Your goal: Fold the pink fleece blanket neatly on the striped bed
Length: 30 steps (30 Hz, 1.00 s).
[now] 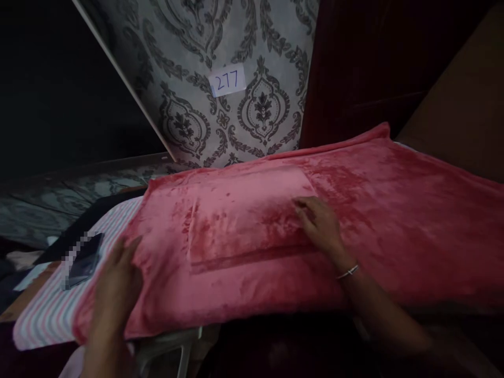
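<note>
A pinkish-red plush blanket [413, 226] is spread over the surface in front of me. On top of it lies a flat rectangle of matching plush cloth [240, 220], smooth on its upper part and darker in patches where the pile runs another way. My right hand [321, 223], with a thin bracelet at the wrist, is over this rectangle's right side, fingers loosely bent and thumb apart; contact is hard to judge. At the blanket's left edge is my left hand [120, 273], slightly blurred, its fingers stretched out and holding nothing visible.
A striped cloth [47, 315] shows beneath the blanket at left, with a dark phone-like device [84, 260] on it, partly pixelated. Behind stands a patterned wall [260, 100] bearing a paper marked 277 [227, 80]. A dark screen-like panel [59, 89] fills the upper left.
</note>
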{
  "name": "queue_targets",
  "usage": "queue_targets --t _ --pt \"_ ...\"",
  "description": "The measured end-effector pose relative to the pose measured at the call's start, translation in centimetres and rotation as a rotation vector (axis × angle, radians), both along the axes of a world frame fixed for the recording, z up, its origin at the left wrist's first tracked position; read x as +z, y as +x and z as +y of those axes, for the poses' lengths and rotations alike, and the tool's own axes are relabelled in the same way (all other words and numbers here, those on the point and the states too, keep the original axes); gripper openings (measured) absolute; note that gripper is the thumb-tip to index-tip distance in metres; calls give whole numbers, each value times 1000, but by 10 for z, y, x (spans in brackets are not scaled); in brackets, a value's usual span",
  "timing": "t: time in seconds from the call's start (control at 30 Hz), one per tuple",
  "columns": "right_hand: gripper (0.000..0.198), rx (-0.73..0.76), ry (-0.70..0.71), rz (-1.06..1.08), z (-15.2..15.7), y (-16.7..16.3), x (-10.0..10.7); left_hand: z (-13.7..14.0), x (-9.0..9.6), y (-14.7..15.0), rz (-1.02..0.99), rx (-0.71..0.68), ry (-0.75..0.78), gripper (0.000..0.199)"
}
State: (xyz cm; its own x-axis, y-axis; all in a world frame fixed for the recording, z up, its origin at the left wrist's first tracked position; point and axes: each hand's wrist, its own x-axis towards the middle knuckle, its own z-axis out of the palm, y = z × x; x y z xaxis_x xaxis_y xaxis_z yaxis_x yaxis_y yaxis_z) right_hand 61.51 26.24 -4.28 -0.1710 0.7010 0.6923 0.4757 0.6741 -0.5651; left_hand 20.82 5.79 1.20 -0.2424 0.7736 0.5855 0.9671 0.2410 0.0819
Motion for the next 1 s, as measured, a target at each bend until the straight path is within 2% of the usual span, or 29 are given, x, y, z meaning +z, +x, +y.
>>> queue_targets --t 0.1,0.13,0.2,0.3,0.43,0.57,0.63,0.73,0.83,0.93,1.0 --pt "44 -52 85 -225 -1 22 0 47 -16 53 -14 -240 -53 53" --pt "49 -57 84 -323 -3 28 -3 61 -20 72 7 -274 -94 56" --pt "54 -35 47 -505 -8 37 -15 82 -31 101 47 -282 -192 60" --pt "55 21 -32 -628 -15 46 -37 92 -51 114 66 -196 -316 63" --pt "56 53 -76 -576 -14 54 -55 81 -65 99 60 -166 -340 64" --pt "51 74 -47 -418 -16 59 -54 65 -59 97 60 -172 -286 57" --pt "48 32 -17 -326 -24 58 -50 62 -54 109 60 -203 -173 53" --pt "43 30 34 -249 -38 48 -41 67 -53 141 49 -392 -22 46" --pt "44 133 40 -294 -44 31 -35 81 -57 170 73 -545 -53 42" --pt "51 157 20 -360 -40 22 -34 95 -68 177 98 -558 -147 45" --pt "55 158 28 -355 -35 22 -37 100 -76 171 98 -561 -146 50"
